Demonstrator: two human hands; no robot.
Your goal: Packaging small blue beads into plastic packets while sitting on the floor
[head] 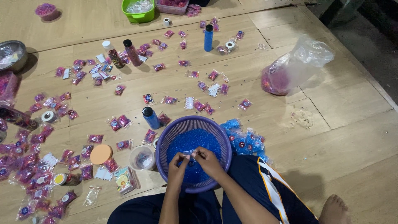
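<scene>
Under the left hand (pixel 177 169) is a ribbed plastic basket (pixel 166 141) with glittery blue beads (pixel 191 143); around it, matt wooden floor (pixel 331 124) and glossy plastic packets (pixel 244 143).

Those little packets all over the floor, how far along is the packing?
Done: many filled pink packets lie on the wooden floor, and a pile of blue packets sits beside the purple basket. In hand: the left hand and right hand pinch a small clear packet over the basket. Left: the basket holds plenty of blue beads.
</scene>
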